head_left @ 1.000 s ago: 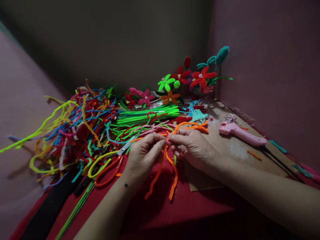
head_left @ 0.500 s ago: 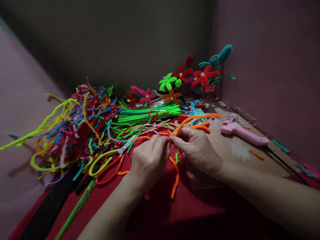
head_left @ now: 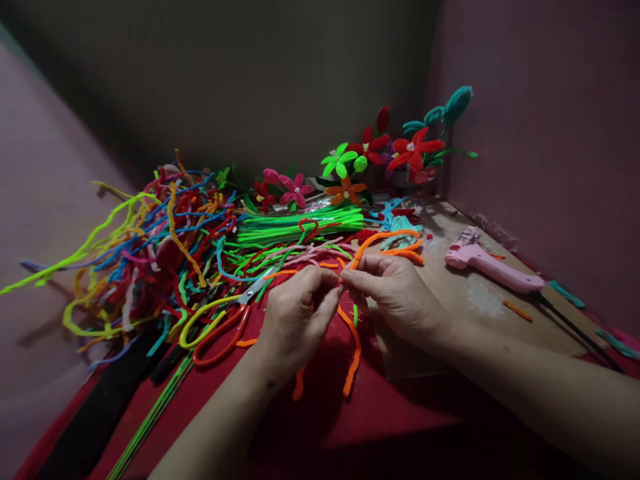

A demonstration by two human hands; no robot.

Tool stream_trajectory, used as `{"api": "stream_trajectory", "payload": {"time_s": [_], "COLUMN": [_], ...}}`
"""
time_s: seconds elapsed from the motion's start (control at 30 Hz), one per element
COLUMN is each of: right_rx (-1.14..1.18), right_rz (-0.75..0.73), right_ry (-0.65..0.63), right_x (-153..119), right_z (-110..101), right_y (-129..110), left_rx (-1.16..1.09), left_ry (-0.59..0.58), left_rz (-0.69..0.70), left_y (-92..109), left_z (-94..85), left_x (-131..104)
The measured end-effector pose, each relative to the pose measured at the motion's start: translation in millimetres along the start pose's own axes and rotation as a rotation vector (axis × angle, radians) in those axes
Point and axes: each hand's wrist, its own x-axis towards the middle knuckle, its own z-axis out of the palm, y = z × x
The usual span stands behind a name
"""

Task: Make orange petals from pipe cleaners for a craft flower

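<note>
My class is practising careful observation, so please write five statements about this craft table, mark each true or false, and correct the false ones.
1. The right hand pinches an orange pipe cleaner. True.

2. Both scissor handles are yellow. False: the scissors have one yellow handle and one red.

3. The pink glue gun lies on the brown board. True.

4. The left hand is gripping the scissors. False: the left hand has its fingertips close to the right hand's, and the scissors lie beside it.

5. In the picture, the bright green flower appears above an orange flower. True.
</note>
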Motion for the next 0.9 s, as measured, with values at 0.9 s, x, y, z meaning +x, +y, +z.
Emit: {"api": "stream_trajectory", "payload": {"time_s": [0.9], "right_rx": [0.079], "right_rz": [0.018], "right_ry": [-0.137], "right_x": [-4.5], "right_z": [1.1], "right_y": [-6.8], "left_rx": [-0.954], "left_ry": [-0.093], "left_rz": [-0.578], "left_y": [2.4], "left_z": [0.3], "left_x": [5.4]}}
